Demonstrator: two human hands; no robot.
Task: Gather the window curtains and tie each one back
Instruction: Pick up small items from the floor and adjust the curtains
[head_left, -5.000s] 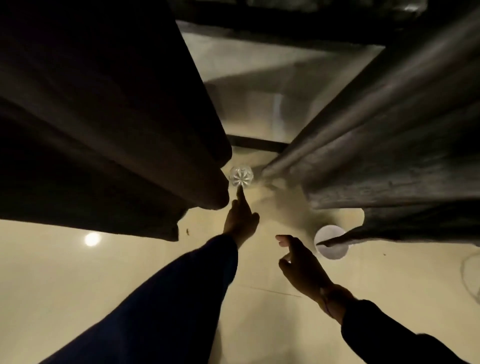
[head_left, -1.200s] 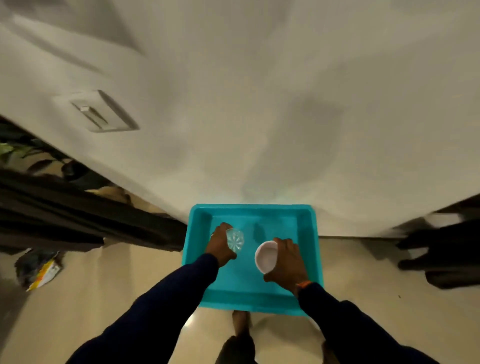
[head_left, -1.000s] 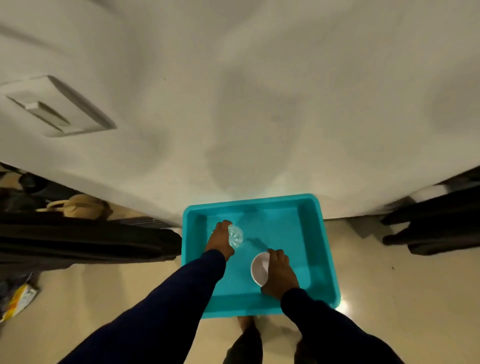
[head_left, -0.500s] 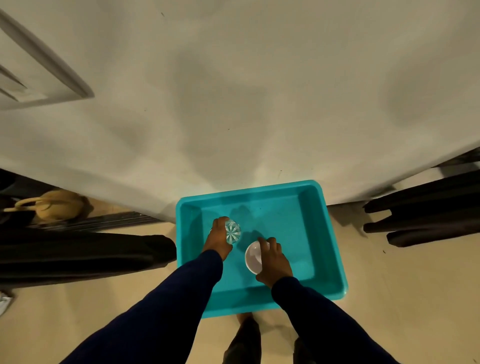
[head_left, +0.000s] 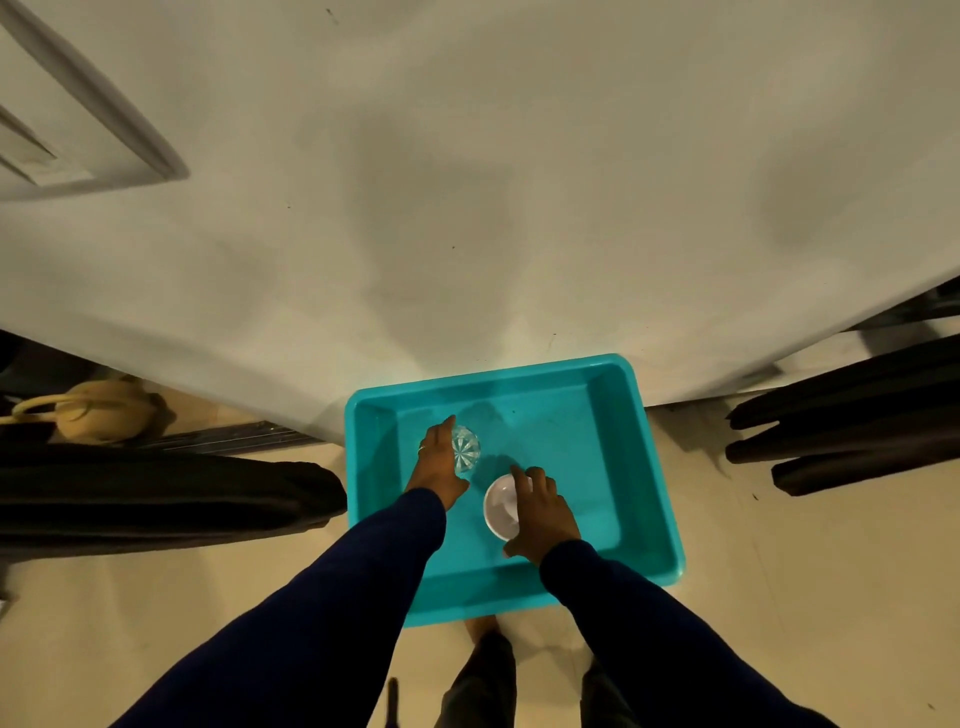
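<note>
Dark curtains hang at both edges of the scene, one bundle at the left (head_left: 156, 499) and another at the right (head_left: 852, 421), well apart, with a pale wall (head_left: 493, 182) between them. Against that wall sits a teal tray (head_left: 649, 467) on the floor. Inside it, the left hand (head_left: 439, 462) curls round a clear cut-glass tumbler (head_left: 466, 448), while the right hand (head_left: 540, 514) grips a small white bowl (head_left: 498, 506) just beside it.
</note>
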